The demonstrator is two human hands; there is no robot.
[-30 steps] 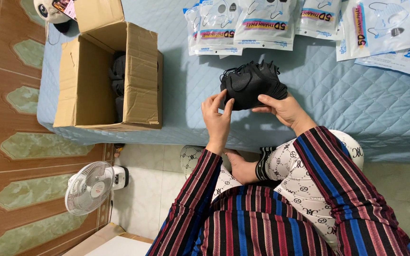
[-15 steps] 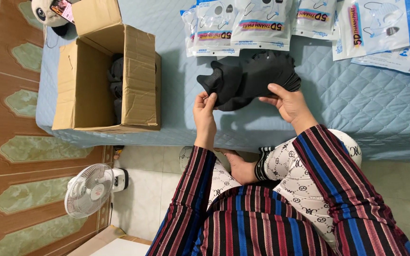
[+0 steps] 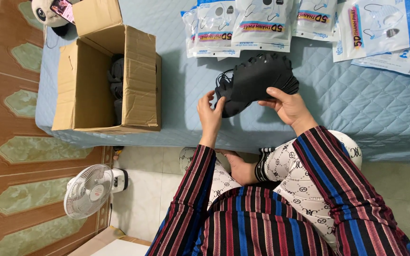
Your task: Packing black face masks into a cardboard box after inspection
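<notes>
I hold a stack of black face masks (image 3: 255,80) over the blue quilted bed surface (image 3: 357,104). My left hand (image 3: 209,114) pinches the stack's left end, where thin ear loops dangle. My right hand (image 3: 288,106) grips the stack from below on its right side. The masks lie flat and fanned, their scalloped edges pointing away from me. Both sleeves are striped red, blue and black.
An open cardboard box (image 3: 138,61) holding more black masks stands at the left on the bed. Several printed plastic mask packets (image 3: 262,23) lie along the far edge. A small white fan (image 3: 88,189) stands on the floor below; a panda toy (image 3: 48,12) sits at top left.
The mask stack has turned and flattened out between my hands, and shifted slightly right and away from me. My left hand has moved to its left end.
</notes>
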